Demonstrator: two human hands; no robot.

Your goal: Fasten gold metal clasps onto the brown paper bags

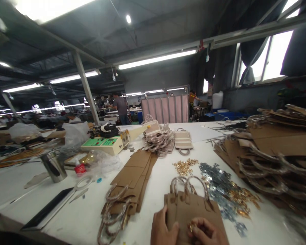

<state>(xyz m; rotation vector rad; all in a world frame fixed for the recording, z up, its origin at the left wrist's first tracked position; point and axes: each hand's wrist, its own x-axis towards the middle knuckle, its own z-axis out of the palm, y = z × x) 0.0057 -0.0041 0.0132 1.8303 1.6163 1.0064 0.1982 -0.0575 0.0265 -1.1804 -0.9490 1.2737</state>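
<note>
In front of me lies a brown bag panel (196,207) with plastic-wrapped handles, on top of another like it. My left hand (163,227) grips its left edge, thumb on the upper face. Between the thumb and fingers of my right hand (206,232) is a small gold metal fitting (191,226), held against the panel's face. Beyond the handles is a heap of gold fittings (185,166). To the right spreads a pile of silver metal plates (216,178), with more gold pieces (244,199) beside it.
Stacked brown panels (135,170) lie to the left, and a tall stack (275,136) stands at right. Behind are wrapped bag pieces (159,139) and a pale green machine (104,144). A steel cup (53,166) stands at left. A person (121,109) stands farther back.
</note>
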